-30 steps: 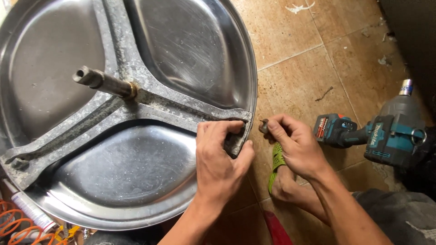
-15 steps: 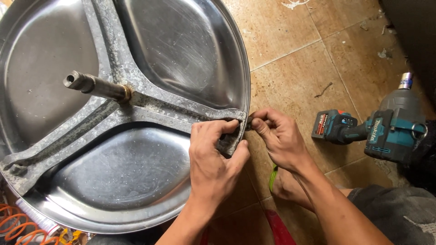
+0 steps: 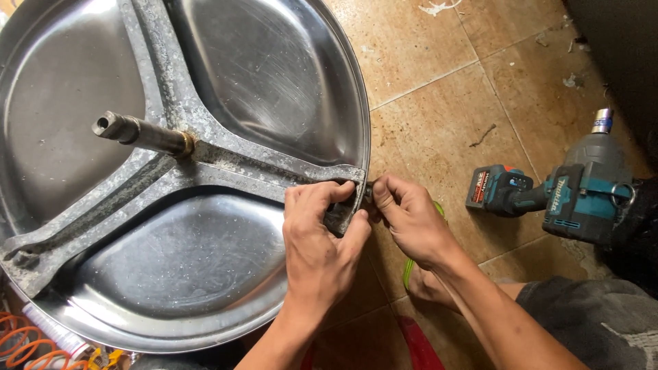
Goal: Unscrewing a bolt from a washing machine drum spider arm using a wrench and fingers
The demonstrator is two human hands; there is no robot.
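Drum: your big round steel drum (image 3: 226,89) lies flat on the tiled floor (image 3: 439,116), filling the left and middle of the view, its shiny back face turned up to you.
Spider: a grey, pitted three-armed bracket (image 3: 205,154) crosses that face; one arm runs right to the rim, where your hands meet.
Shaft: a dull metal shaft (image 3: 140,133) with a brass-coloured collar rises from the hub, tilted up and left.
Impact wrench: a teal and black cordless tool (image 3: 576,195) lies on the tiles to your right, well apart from the drum, a red and black battery block at its left end and a silver nose pointing up the frame; a small pale label sits on the battery's side.
Left hand: your left hand (image 3: 319,240) lies on the end of the spider arm at the rim, fingers curled together and clamped over it.
Right hand: your right hand (image 3: 411,223) is just outside the rim, thumb and fingers pinched together on a small dark part (image 3: 367,192) at the edge; what it is you cannot tell.
Strap: a thin bright green strip (image 3: 411,264) shows under your right wrist.
Cords: orange coiled cable (image 3: 27,339) sits at the bottom left corner.
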